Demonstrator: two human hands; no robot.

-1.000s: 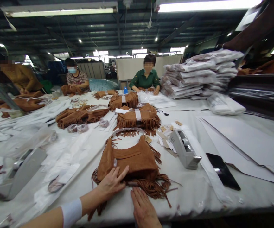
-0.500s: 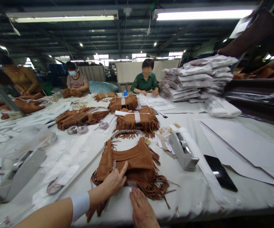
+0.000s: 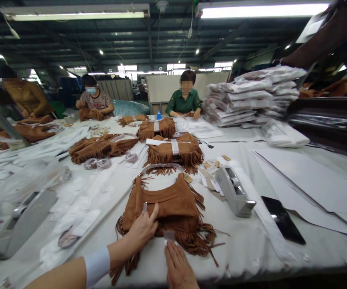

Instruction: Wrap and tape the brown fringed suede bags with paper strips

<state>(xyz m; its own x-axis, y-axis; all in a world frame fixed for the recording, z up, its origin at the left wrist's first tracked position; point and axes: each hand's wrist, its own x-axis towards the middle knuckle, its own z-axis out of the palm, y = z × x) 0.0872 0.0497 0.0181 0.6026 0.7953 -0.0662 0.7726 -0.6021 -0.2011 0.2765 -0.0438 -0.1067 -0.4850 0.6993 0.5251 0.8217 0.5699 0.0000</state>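
Observation:
A brown suede fringed handbag (image 3: 167, 204) lies in front of me, with its wrapped handle (image 3: 161, 166) toward the far side. My left hand (image 3: 141, 229), with a white band (image 3: 97, 265) around the wrist, rests on the bag's lower left, beside the zipper pull (image 3: 145, 207). Its index finger is stretched out on the suede; the other fingers are partly hidden. At the bag's near edge my right hand (image 3: 179, 263) lies with fingers straight and flat, over a pale strip. A translucent piece of that strip (image 3: 169, 236) shows past the fingertips, against the fringe.
Grey tape dispensers stand at right (image 3: 235, 192) and left (image 3: 25, 224). A black phone (image 3: 283, 220) lies near white sheets (image 3: 308, 180). Beyond are banded fringed bags (image 3: 175, 150), small tags (image 3: 211, 176) and stacked wrapped packages (image 3: 251, 96). Several people work across the table.
The right hand has shifted slightly toward me, and more of the translucent strip shows above its fingertips. The left hand stays on the bag with little movement. The view has shifted a little.

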